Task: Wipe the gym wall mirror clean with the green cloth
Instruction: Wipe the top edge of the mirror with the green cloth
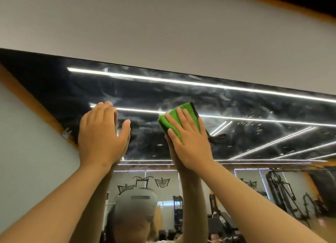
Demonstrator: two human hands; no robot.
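The wall mirror fills the middle of the view, its upper part covered in hazy smears and droplets. My right hand presses the folded green cloth flat against the glass with straight fingers, a short way below the mirror's top edge. My left hand lies flat on the glass to the left of the cloth, fingers straight and together. Both arms reach up from the bottom of the view.
A grey wall runs above the mirror's top edge. A small clip sits at the mirror's left edge, next to an orange strip. The glass reflects ceiling light strips, gym machines and a person wearing a headset.
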